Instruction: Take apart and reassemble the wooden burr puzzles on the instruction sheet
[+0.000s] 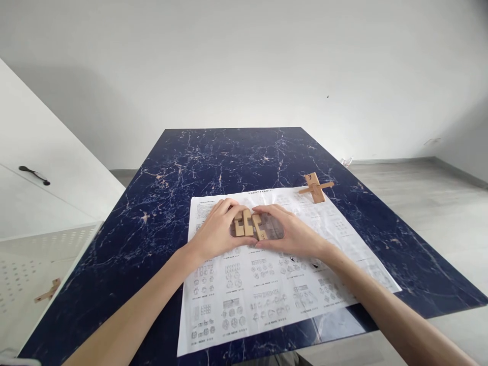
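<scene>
I watch the left hand [215, 226] curl around two of three notched wooden blocks [248, 223], fingers over their far ends and thumb along the near ends, while the right hand [295, 231] takes the third block [260, 227] between fingertips and thumb. The hands are close together, their thumbs almost meeting; I cannot tell how hard either one presses. The blocks sit side by side over the upper middle of a printed sheet [236, 279], the third one slightly tilted, and I cannot make out whether they rest on the paper. I judge the step in hand to be lining these pieces up; the next move seems to call for squaring the tilted block while the left hand keeps its pair steady. The sheet's diagrams are too small for me to read. Beyond the right hand, a cross-shaped wooden piece [316, 188] lies at the sheet's far edge, and the dark, veined tabletop [221, 157] stretches toward the wall [244, 61].
</scene>
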`<act>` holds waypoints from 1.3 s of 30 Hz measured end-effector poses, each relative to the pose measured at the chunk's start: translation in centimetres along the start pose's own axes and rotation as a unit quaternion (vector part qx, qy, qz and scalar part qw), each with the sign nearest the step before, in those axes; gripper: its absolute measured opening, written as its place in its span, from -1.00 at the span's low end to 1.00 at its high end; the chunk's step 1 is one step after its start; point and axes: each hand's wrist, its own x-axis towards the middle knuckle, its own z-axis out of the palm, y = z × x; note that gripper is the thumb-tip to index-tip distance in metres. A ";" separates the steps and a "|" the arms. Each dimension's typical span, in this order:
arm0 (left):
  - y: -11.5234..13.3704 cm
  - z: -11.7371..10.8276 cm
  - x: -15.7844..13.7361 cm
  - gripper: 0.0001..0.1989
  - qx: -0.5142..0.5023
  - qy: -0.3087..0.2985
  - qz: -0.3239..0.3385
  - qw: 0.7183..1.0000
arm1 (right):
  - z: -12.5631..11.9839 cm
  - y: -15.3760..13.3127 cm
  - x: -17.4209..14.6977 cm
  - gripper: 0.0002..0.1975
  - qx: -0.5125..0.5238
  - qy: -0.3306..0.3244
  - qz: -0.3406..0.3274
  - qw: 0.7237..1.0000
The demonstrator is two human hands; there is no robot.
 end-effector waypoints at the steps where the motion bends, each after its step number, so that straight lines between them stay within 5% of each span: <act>1: 0.0 0.0 0.0 -0.40 -0.002 0.000 -0.004 1.000 | 0.0 0.0 0.0 -0.29 0.017 0.001 0.003 1.000; 7: 0.3 -0.1 0.0 -0.12 -0.014 0.031 -0.023 0.999 | 0.0 0.2 0.4 -0.40 0.151 0.060 -0.006 0.987; 12: 1.2 -0.7 0.2 -0.17 -0.154 0.086 -0.047 0.983 | -0.6 0.6 0.5 -0.54 0.316 0.065 0.042 0.946; 14: 1.6 -0.9 0.3 -0.26 -0.303 0.083 -0.078 0.946 | -0.9 0.7 0.6 -0.50 0.400 0.086 0.059 0.911; 17: 2.1 -1.0 0.6 -0.30 -0.531 0.069 -0.121 0.836 | -1.3 0.5 0.8 -0.36 0.493 0.122 0.099 0.856; 20: 2.6 -1.0 0.8 -0.29 -0.640 0.033 -0.163 0.750 | -1.2 0.2 0.8 -0.33 0.511 0.088 0.127 0.846; 23: 2.8 -0.9 0.7 -0.25 -0.673 -0.025 -0.185 0.715 | -0.7 -0.2 0.7 -0.38 0.504 0.024 0.126 0.854; 29: 2.4 -0.1 0.4 -0.40 -0.681 -0.010 -0.198 0.705 | -0.3 -1.0 0.5 -0.55 0.476 0.004 0.107 0.873; 33: 2.3 0.1 0.2 -0.57 -0.654 -0.014 -0.207 0.728 | -0.6 -1.0 0.4 -0.63 0.480 0.020 0.111 0.870; 39: 2.7 -0.1 0.0 -0.48 -0.637 -0.040 -0.202 0.743 | -0.8 -0.9 0.3 -0.66 0.456 0.020 0.123 0.881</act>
